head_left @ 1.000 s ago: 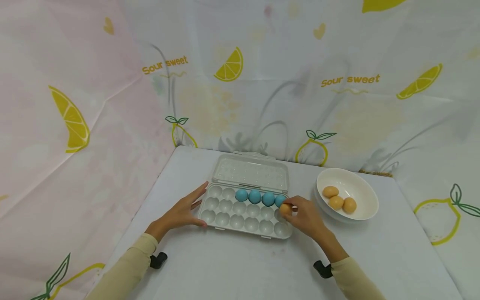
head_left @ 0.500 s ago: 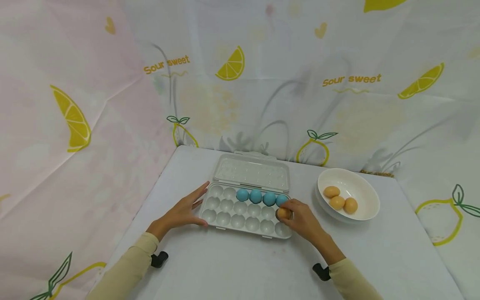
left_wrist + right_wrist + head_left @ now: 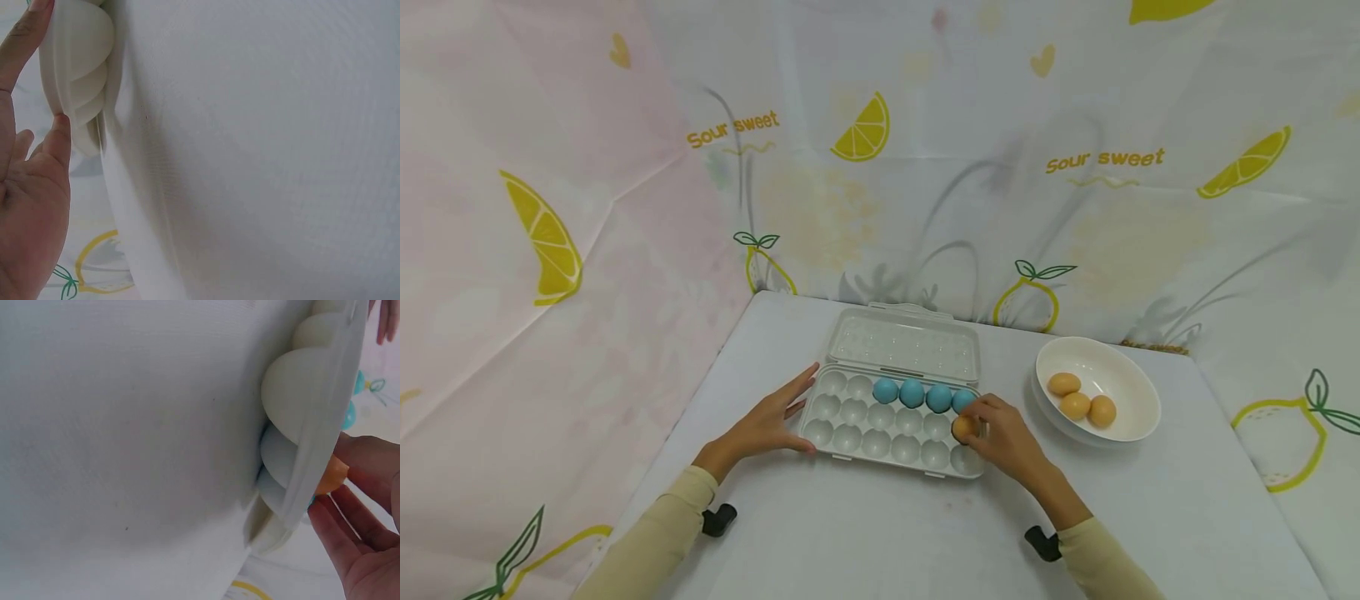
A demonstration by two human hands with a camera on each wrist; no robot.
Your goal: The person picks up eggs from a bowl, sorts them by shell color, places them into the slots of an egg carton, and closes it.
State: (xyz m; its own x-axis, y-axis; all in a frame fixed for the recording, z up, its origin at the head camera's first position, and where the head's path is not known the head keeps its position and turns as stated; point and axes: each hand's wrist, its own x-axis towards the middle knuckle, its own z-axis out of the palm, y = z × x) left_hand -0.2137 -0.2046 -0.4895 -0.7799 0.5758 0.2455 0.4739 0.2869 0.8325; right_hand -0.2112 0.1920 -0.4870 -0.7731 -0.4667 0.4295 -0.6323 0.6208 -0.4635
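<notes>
My right hand (image 3: 1011, 442) pinches a brown egg (image 3: 964, 429) down at the right-end cup of the middle row in a white egg tray (image 3: 876, 442). In the right wrist view the thumb and fingers close around the egg (image 3: 333, 474) above the tray's rim. Several blue eggs (image 3: 912, 392) fill the right part of the back row. My left hand (image 3: 760, 427) is spread at the tray's left end, its fingers fairly straight. The left wrist view shows its fingertips touching the tray's edge (image 3: 59, 75).
The tray's clear lid (image 3: 906, 342) lies folded back behind it. To the right stands a white bowl (image 3: 1131, 400) with three brown eggs (image 3: 1075, 406) inside. All of it rests on a white-covered table (image 3: 865, 533), with a lemon-printed cloth (image 3: 910, 208) hanging behind.
My right hand has brought the brown egg slightly left and down into the cup of the middle row. The left hand stays at the tray's left end.
</notes>
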